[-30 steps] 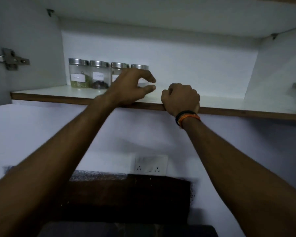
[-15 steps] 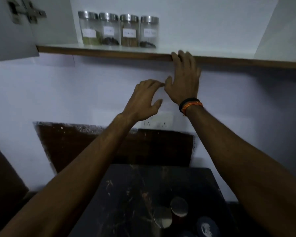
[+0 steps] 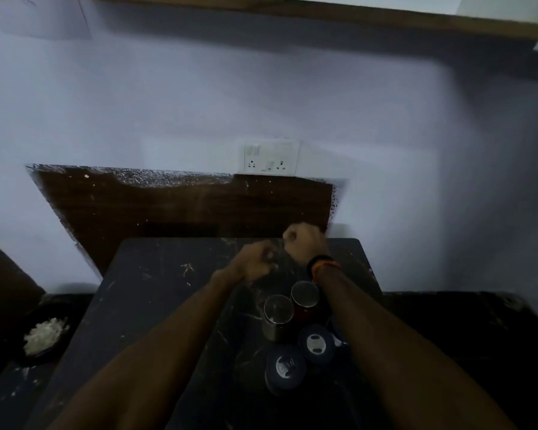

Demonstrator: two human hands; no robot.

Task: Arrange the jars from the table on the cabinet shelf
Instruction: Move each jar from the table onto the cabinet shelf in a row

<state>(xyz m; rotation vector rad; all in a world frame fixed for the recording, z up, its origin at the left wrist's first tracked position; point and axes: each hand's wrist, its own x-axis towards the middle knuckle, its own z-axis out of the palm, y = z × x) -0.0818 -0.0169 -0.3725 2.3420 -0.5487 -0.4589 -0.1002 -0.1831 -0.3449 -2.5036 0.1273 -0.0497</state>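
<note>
Two jars with round metal lids stand on the dark table (image 3: pixel 156 293): one (image 3: pixel 278 315) nearer me, one with dark red contents (image 3: pixel 305 299) just behind it to the right. Two jars with dark blue lids (image 3: pixel 285 367) (image 3: pixel 316 343) stand closer to me. My left hand (image 3: pixel 255 262) hovers over the table behind the metal-lidded jars, fingers loosely curled, holding nothing. My right hand (image 3: pixel 305 243), with a black and orange wristband, is curled into a loose fist beside it, also holding nothing. The cabinet shelf edge (image 3: pixel 323 10) runs along the top; the jars on it are out of view.
A white wall socket plate (image 3: pixel 271 156) sits on the wall above a dark brown panel (image 3: pixel 180 206). A dark bowl with white contents (image 3: pixel 42 335) rests low at the left beside the table.
The view has tilted down from the shelf to the table. Both hands have dropped from the shelf edge to just above the table, and my right hand has curled up.
</note>
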